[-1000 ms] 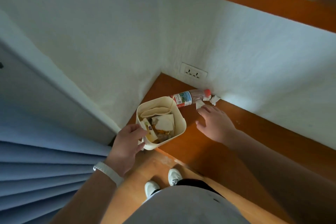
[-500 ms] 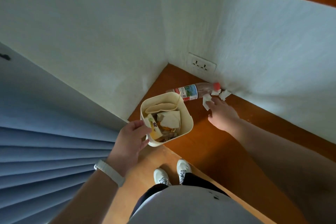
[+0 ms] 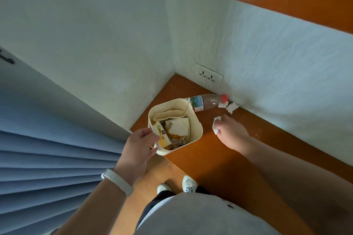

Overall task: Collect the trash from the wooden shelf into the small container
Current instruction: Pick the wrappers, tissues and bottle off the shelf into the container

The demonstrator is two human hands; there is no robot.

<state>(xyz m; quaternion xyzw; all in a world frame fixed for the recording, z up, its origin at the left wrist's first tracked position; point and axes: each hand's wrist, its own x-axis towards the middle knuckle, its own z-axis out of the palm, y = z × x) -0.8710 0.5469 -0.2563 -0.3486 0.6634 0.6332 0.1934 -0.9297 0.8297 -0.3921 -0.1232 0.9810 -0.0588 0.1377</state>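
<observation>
Tissue point(image 3: 216, 120), white and crumpled, in right grip point(image 3: 232, 134); cream scrap-filled container point(image 3: 196, 129) in left grip point(image 3: 136, 150).

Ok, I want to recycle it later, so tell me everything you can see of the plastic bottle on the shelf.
The plastic bottle lies on its side on the wooden shelf, along the foot of the white wall below the socket. It is clear plastic with a red cap pointing right, beside crumpled paper scraps. A white label with a blue-green picture and a red edge wraps it. Its base end is hidden behind the small container. Nobody holds it.
</observation>
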